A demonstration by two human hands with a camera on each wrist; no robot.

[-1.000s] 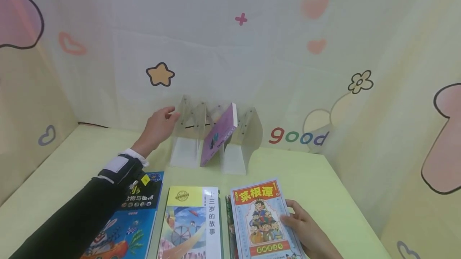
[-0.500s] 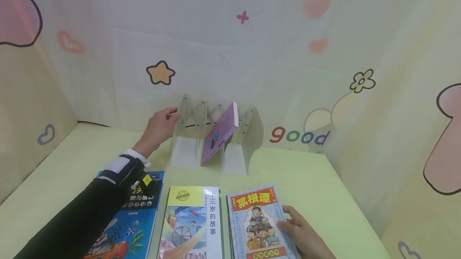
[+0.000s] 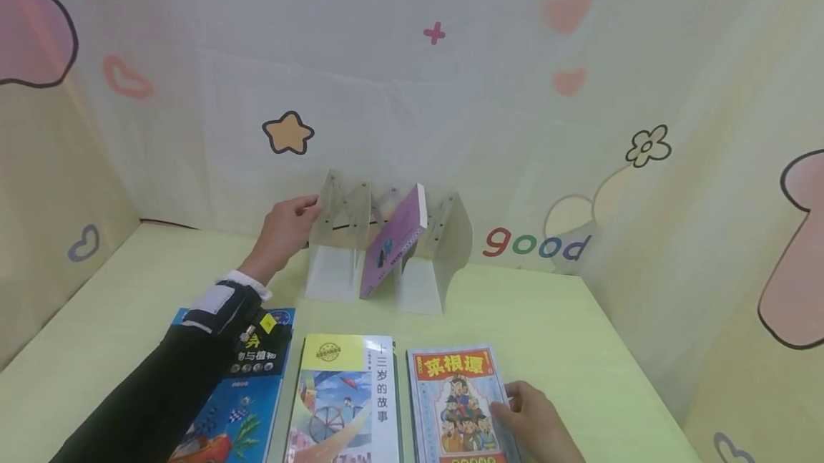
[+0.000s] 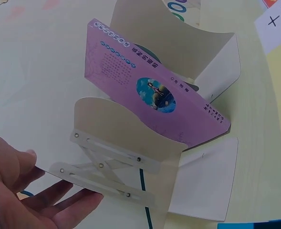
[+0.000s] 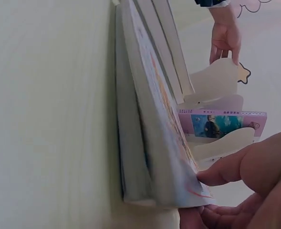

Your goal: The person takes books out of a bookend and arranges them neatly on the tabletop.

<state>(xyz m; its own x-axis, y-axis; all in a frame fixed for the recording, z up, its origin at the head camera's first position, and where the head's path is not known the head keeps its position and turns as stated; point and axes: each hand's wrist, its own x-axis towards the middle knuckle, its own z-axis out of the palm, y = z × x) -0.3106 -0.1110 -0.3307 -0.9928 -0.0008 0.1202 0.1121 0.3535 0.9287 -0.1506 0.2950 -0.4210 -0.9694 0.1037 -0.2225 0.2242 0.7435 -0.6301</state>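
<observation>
At the back of the table stands a white expandable book stand point(image 3: 331, 273) with a crossed-bar linkage. Its left end panel is pinched at the edge by my left hand point(image 3: 285, 232), thumb on one side and fingers on the other in the left wrist view. A purple book point(image 4: 152, 90) leans at a slant inside the stand. In front, my right hand point(image 3: 537, 420) pinches the right edge of a light-blue comic-style book point(image 3: 457, 406) with a red title band. The right wrist view shows another book point(image 5: 130, 119) beneath that one.
A book with a yellow and white cover point(image 3: 380, 398) lies at the front middle. Left of it lies a blue book point(image 3: 247, 398), partly hidden by my left sleeve point(image 3: 161, 384). A printed curtain point(image 3: 386, 119) hangs behind the yellow table point(image 3: 534, 320).
My right hand has drawn the light-blue book down towards me and straightened it over the one beneath. My left hand has closed onto the stand's left panel; the stand has barely moved.
</observation>
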